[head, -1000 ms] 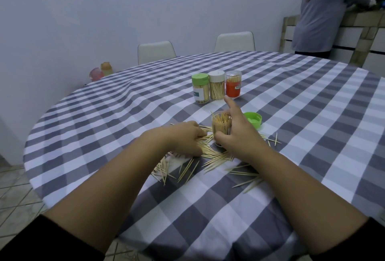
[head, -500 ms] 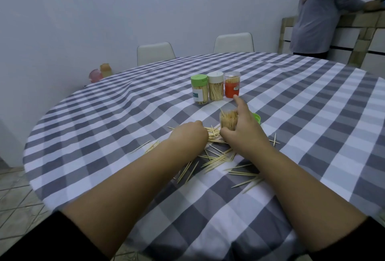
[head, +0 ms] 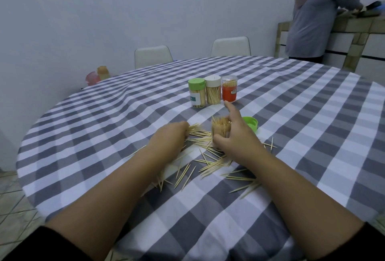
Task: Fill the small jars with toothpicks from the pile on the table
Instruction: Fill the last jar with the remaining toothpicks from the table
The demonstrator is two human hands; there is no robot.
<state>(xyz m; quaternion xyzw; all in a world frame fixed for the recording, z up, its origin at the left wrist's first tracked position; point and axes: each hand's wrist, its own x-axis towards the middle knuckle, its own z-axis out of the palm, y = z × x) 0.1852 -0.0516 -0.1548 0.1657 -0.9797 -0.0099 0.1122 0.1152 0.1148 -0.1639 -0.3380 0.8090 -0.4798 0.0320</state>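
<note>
— Big round table (head: 291, 127) under that grey-and-white check cloth, two white chairs (head: 153, 55) pushed in at the far side, and somebody else busy at the counter (head: 354, 25) in the corner.

— And the one sitting here?

— Both forearms out over the cloth. The right hand (head: 235, 135) is wrapped round the open jar (head: 220, 128), thumb low on its near side, forefinger sticking up past the rim. A second ago that jar stood closer in; now it's been set back a little, upright, packed nearly to the top.

— The left hand (head: 170, 135)?

— Curled knuckles-up, with a bunch of toothpicks (head: 194, 128) fanning out of its far end. It had been lying flat on the pile (head: 208, 160); now it's gathered a bundle and drawn up just beside the jar.

— So another load is about to go in?

— I'd guess so. The green lid (head: 251, 123) is lying just behind the right hand, and three jars (head: 212, 92) stand filled farther back. Plenty is still scattered near the forearms, though.
</note>
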